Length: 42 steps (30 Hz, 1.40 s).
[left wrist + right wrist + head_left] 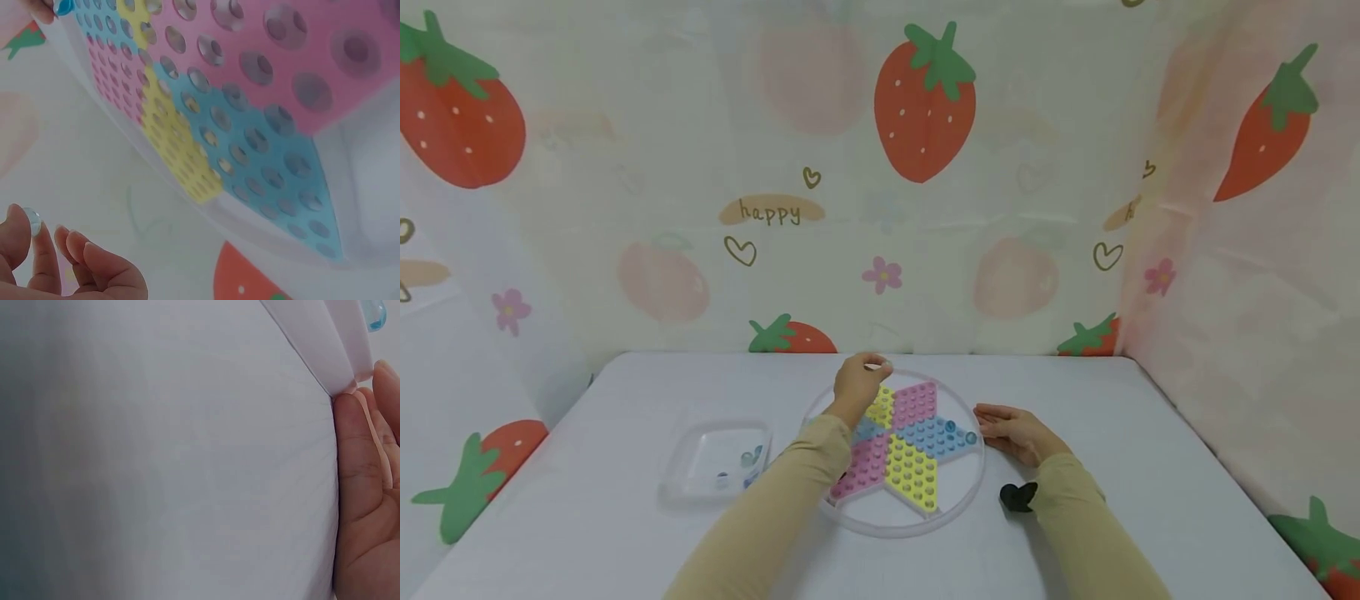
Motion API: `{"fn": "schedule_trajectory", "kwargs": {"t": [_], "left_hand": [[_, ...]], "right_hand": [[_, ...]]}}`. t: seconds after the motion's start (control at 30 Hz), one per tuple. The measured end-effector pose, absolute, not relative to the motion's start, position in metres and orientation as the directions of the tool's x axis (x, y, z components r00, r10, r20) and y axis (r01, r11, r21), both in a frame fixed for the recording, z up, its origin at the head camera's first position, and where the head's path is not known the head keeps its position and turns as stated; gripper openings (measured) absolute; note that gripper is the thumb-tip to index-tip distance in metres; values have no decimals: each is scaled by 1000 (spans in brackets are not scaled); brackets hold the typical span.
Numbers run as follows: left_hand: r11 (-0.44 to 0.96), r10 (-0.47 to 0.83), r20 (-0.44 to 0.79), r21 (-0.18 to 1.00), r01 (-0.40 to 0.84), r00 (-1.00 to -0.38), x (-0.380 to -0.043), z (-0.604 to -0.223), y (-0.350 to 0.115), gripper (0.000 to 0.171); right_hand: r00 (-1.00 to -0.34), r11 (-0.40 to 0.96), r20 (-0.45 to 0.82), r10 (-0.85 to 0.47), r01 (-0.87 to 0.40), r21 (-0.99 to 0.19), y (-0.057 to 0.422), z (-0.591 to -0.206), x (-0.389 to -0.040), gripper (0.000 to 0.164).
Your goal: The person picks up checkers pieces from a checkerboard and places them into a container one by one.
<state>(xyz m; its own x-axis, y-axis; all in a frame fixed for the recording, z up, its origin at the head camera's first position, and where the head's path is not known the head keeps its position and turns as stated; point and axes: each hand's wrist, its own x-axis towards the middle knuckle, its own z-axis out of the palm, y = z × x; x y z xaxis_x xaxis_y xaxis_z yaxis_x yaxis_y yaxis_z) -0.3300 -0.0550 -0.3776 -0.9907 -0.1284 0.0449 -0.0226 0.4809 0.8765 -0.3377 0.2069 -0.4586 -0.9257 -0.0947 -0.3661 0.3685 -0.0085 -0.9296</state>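
Observation:
A round Chinese checkers board (891,532) with a pink, yellow and blue star lies on the white table. My left hand (859,385) is over its far left part and pinches a clear bluish marble (32,221) between thumb and forefinger. The other fingers of that hand are loosely bent. At the board's right rim, my right hand (1017,432) has its fingertips against the edge, the fingers fairly straight. Two blue marbles (951,426) sit in the right blue point of the star, near the right hand.
To the left of the board stands a clear plastic tray (681,454) with several marbles (747,459) inside. A small black object (1018,497) shows by the right sleeve. Behind the table hangs a strawberry-print cloth (820,283).

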Motion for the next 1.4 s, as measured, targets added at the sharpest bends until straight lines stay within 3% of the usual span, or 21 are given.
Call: {"fn": "schedule_trajectory", "kwargs": {"t": [1.4], "left_hand": [[410, -184, -4, 908, -80, -983, -311, -379, -84, 28]], "right_hand": [[-933, -11, -333, -138, 337, -941, 206, -455, -334, 60]]}}
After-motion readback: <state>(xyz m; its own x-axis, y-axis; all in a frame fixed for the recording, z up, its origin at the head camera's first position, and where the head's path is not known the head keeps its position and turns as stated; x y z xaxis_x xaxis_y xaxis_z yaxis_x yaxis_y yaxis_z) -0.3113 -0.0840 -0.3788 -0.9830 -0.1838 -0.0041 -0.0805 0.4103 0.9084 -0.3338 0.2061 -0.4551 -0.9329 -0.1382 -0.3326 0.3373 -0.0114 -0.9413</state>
